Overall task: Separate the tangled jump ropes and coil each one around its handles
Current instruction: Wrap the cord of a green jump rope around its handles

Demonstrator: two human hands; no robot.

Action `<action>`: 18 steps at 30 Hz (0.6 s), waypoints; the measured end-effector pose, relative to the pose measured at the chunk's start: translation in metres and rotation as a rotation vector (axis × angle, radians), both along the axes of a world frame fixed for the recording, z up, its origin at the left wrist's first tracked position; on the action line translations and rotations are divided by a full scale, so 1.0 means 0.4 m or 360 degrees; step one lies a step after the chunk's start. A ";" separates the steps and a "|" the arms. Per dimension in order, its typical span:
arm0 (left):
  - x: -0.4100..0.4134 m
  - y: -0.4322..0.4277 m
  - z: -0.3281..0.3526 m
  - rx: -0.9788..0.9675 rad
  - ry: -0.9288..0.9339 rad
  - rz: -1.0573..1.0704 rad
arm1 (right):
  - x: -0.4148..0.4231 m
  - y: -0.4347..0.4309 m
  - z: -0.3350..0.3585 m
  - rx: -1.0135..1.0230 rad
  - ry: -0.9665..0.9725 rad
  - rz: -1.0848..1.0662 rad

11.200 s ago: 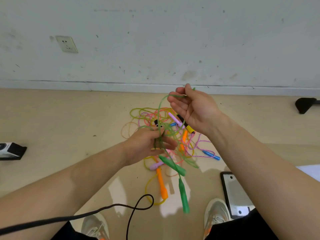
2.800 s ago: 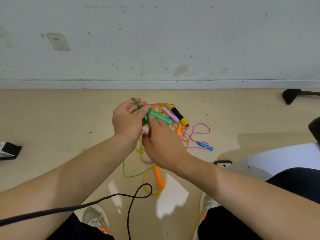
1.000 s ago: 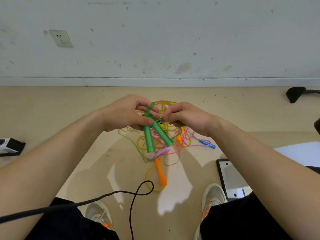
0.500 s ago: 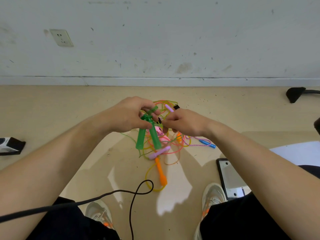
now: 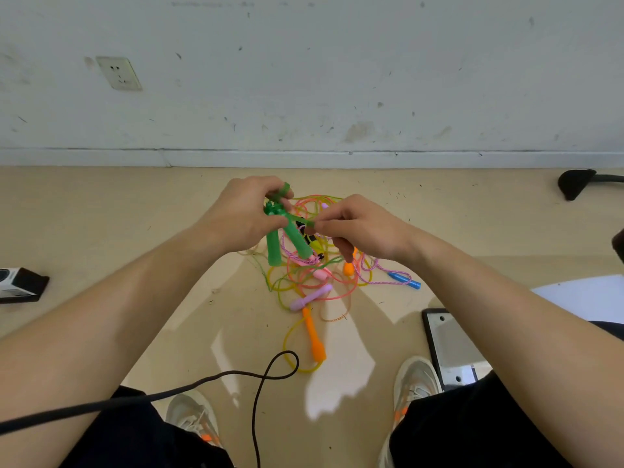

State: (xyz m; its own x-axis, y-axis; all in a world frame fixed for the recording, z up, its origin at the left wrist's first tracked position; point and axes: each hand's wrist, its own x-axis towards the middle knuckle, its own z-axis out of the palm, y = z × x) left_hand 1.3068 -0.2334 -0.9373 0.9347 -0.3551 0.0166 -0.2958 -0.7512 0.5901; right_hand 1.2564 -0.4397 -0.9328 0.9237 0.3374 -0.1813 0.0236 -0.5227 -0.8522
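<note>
**Item under work.** The green jump rope's two handles (image 5: 289,243) are held together in the air above the pile, lower ends hanging down and slightly splayed. A knot of green cord is bunched round their upper ends. A short length of green cord (image 5: 299,219) runs taut from that bunch to the right.

**Hands.** The left hand (image 5: 243,214) is closed round the upper ends of the handles, fingers curled over the wrapped cord. The right hand (image 5: 361,228) is pinching the free end of the cord between thumb and forefinger, with the other fingers loosely curled.

**Change noted.** Eleven seconds ago long green loops were being drawn up and the handles dangled low. One second ago both hands were bunched together at the handle tops. The right hand has since been drawn a little to the right, and the remaining cord has been pulled tight.

**Assessment.** The green rope is judged separated and nearly coiled; only the tail appears left to be tucked or wound. Whether the thin greenish strand on the floor belongs to it cannot be told.

**Remaining work.** The tangle (image 5: 314,275) lies on the floor just below the hands. An orange handle (image 5: 315,339), a lilac handle (image 5: 310,297) and a blue handle (image 5: 403,280) are seen in it, none yet coiled.

**Surroundings.** A black cable (image 5: 263,376) loops near the shoes.
</note>
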 end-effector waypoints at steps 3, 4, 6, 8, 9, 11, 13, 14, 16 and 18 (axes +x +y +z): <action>-0.001 -0.008 -0.010 -0.0098 -0.0104 0.0154 | -0.015 0.031 -0.012 -0.0021 -0.0014 -0.0004; -0.002 -0.011 -0.013 -0.0151 -0.0128 0.0212 | -0.022 0.045 -0.020 -0.0079 -0.0090 0.0021; -0.004 -0.016 -0.023 -0.0294 -0.0131 0.0326 | -0.038 0.074 -0.044 -0.0192 -0.0263 0.0023; -0.010 -0.024 -0.036 -0.0502 -0.0063 0.0427 | -0.059 0.104 -0.075 -0.0272 -0.0435 -0.0052; -0.015 -0.029 -0.042 -0.0650 0.0023 0.0487 | -0.069 0.118 -0.086 -0.0302 -0.0497 -0.0089; -0.030 -0.044 -0.045 -0.0954 0.0271 0.0617 | -0.085 0.136 -0.101 -0.0452 -0.0570 -0.0081; -0.039 -0.053 -0.043 -0.1145 0.0515 0.0717 | -0.093 0.141 -0.106 -0.0716 -0.0601 -0.0037; -0.039 -0.054 -0.041 -0.1211 0.0628 0.0760 | -0.093 0.140 -0.108 -0.0836 -0.0635 -0.0033; -0.030 -0.047 -0.039 -0.1326 0.0809 0.0832 | -0.098 0.137 -0.108 -0.1002 -0.0687 -0.0022; -0.023 -0.042 -0.038 -0.1396 0.0897 0.0877 | -0.099 0.136 -0.108 -0.1112 -0.0723 0.0012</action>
